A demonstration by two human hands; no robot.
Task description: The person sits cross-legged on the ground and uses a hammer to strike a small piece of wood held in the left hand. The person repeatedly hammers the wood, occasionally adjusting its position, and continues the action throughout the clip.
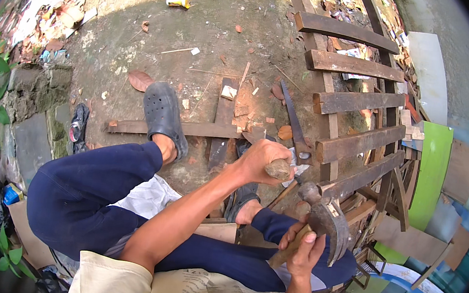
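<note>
My left hand [264, 160] is closed around a tool with a rounded wooden handle [278, 169]; its far end is hidden, so I cannot tell its kind. To the right, my right hand [303, 253] grips a claw hammer [327, 221] close to its dark metal head, the wooden handle [287, 253] slanting down to the left. The hammer head is apart from the left hand's tool. Beyond the left hand, a dark wooden bar [204, 130] lies across another wooden piece [225, 105] on the ground, with one clog-shod foot [165, 115] over the bar.
A handsaw [296, 124] lies on the ground beyond my left hand. At right stands a slatted wooden frame [361, 103], with a green panel [431, 174] behind it. Wood chips [241, 110] and dry leaves [139, 81] are scattered about. A broken block wall [38, 89] borders the left.
</note>
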